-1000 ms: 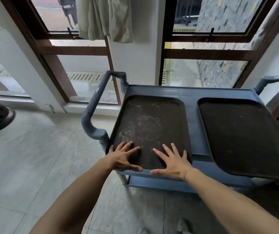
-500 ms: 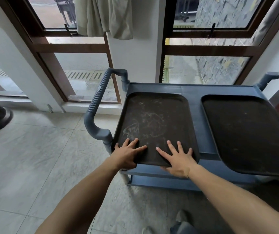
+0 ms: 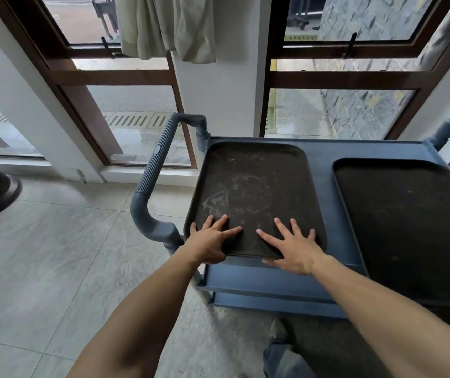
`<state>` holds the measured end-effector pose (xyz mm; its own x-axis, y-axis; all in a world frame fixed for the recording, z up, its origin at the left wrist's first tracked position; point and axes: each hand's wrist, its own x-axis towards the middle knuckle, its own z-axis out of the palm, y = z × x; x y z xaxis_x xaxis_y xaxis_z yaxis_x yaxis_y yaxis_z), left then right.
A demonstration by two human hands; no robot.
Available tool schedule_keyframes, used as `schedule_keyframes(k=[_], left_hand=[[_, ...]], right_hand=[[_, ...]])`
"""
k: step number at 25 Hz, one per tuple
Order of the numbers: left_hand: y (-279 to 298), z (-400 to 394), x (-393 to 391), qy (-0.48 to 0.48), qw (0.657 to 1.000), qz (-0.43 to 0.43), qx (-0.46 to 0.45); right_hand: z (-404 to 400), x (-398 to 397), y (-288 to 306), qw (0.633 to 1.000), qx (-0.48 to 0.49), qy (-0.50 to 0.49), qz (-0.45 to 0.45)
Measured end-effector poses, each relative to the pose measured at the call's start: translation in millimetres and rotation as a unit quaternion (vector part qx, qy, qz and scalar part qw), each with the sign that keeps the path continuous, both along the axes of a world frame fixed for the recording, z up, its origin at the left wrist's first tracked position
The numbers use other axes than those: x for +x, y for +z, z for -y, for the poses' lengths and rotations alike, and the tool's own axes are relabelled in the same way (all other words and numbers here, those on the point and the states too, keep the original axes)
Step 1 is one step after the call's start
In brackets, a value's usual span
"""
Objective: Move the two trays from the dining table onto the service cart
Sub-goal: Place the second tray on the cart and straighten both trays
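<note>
Both trays sit on the service cart (image 3: 324,159); left hand (image 3: 210,241) and right hand (image 3: 293,248), fingers spread flat (gripping nothing), press the scuffed tray (image 3: 251,186) at 6 o'clock; second tray (image 3: 409,219) lies at 3 o'clock, so little seems left

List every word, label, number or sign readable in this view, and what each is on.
None can be read.
Cart handle: a small round badge, too small to read.
Left tray: pale scuffs only, no lettering.
Right tray: blank.
Yellow strip outside the right window: fine marks, too blurred to read.
</note>
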<state>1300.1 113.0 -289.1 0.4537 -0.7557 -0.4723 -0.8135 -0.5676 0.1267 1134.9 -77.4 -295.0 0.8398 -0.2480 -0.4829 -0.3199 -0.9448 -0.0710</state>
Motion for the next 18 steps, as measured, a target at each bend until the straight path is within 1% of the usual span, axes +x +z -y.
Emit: schedule_keyframes(k=[5, 9, 11, 15, 18], left_hand=[[-13, 13, 12, -0.001, 1.000, 0.006, -0.011], [-17, 23, 24, 0.002, 1.000, 0.005, 0.006], [-21, 26, 26, 0.006, 1.000, 0.004, 0.010], [-29, 29, 33, 0.006, 1.000, 0.005, 0.003], [-25, 32, 44, -0.003, 1.000, -0.013, 0.015]], right_hand=[[15, 14, -7, 1.000, -0.002, -0.001, -0.013], [27, 26, -10, 0.999, 0.024, 0.005, -0.027], [29, 28, -14, 0.999, 0.035, 0.003, -0.025], [26, 31, -25, 1.000, 0.020, 0.003, -0.008], [30, 34, -26, 1.000, 0.018, 0.003, -0.005]])
